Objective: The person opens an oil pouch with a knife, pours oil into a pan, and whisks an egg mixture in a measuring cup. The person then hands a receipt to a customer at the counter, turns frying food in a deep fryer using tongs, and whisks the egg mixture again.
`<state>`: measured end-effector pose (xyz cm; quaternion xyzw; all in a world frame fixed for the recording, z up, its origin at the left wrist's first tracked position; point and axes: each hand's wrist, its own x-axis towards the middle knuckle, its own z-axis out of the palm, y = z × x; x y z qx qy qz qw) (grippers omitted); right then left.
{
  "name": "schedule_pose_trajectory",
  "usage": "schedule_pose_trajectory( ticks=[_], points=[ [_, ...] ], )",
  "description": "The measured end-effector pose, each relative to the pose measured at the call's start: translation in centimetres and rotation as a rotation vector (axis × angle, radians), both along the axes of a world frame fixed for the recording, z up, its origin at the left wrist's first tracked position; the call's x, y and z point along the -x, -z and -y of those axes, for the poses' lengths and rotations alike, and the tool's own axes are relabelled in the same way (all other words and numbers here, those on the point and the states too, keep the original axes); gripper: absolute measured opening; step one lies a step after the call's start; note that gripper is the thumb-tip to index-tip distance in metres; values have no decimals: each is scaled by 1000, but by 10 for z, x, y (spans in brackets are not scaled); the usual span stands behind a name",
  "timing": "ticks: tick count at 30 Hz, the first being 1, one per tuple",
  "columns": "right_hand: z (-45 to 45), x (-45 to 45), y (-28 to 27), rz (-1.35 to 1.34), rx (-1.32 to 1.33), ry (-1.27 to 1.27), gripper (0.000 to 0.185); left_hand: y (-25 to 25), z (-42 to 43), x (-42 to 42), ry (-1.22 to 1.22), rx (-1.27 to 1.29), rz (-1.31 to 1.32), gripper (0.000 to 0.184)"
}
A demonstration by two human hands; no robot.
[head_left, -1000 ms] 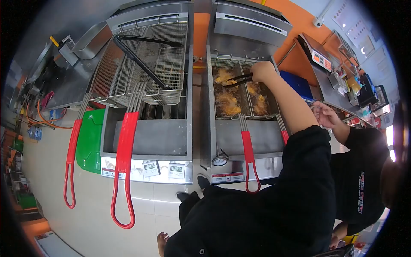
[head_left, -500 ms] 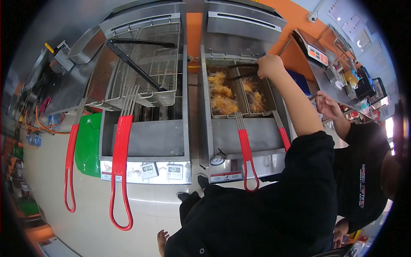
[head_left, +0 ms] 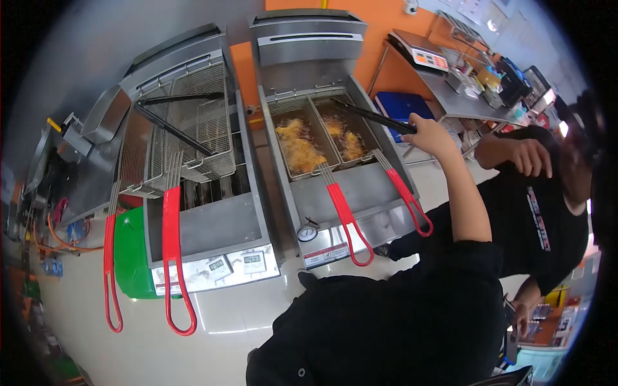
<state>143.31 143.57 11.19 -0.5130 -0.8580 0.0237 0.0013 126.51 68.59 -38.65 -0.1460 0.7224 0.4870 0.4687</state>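
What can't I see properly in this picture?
In the head view:
Left hand: out of sight, perhaps behind the black shirt or past the edge.
Bottoms of the frying baskets: hidden under the frying food.
Timers: numbers too small and blurred.
Writing on the other person's shirt: too blurred.

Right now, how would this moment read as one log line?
right hand: holding black tongs over right fryer | food: golden, bubbling | left hand: out of view
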Motion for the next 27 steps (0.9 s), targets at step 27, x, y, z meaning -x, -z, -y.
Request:
schedule_pose_trajectory(
  ticks=[27],
  points=[
    [93, -50, 50, -348, 13, 105, 58, -43, 177, 9, -114, 33, -53, 43]
  ],
)
